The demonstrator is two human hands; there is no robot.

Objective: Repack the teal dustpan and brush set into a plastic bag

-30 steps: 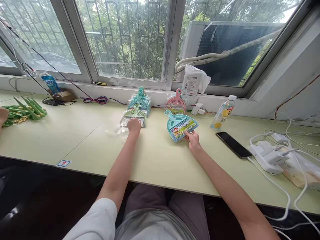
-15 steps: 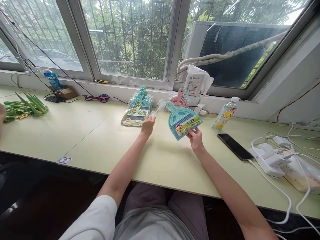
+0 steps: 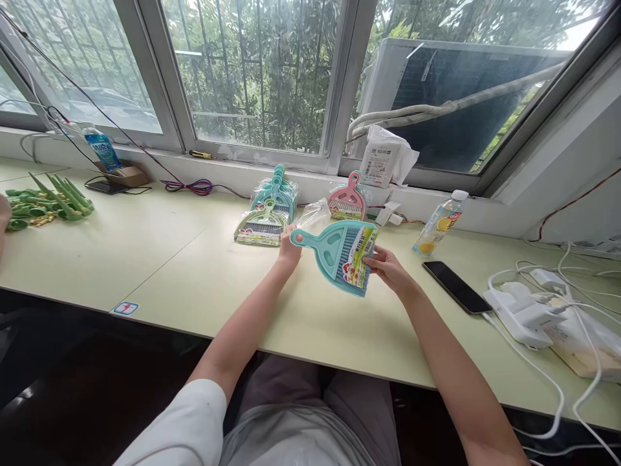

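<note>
A teal dustpan with a brush and a printed label [image 3: 334, 255] is pinched at its wide end by my right hand [image 3: 388, 266], its handle pointing left. My left hand [image 3: 290, 249] is closed behind that handle, partly hidden, with a clear plastic bag [image 3: 314, 215] rising beside its fingers. Left of it lies a green dustpan set [image 3: 262, 226], in front of several wrapped teal sets [image 3: 276, 194]. A pink dustpan set [image 3: 348, 197] stands near the wall, behind the held one.
On the right are a drink bottle [image 3: 439, 223], a phone [image 3: 457, 287] and a power strip [image 3: 517, 314] with white cables. Green plant-like pieces [image 3: 53, 200] and another person's hand [image 3: 4, 212] are at the far left; a blue bottle [image 3: 101, 149] stands behind.
The held teal dustpan has turned so its handle points left and has come lower, nearer my left hand. My right hand has moved slightly right. More of the pink set shows.
</note>
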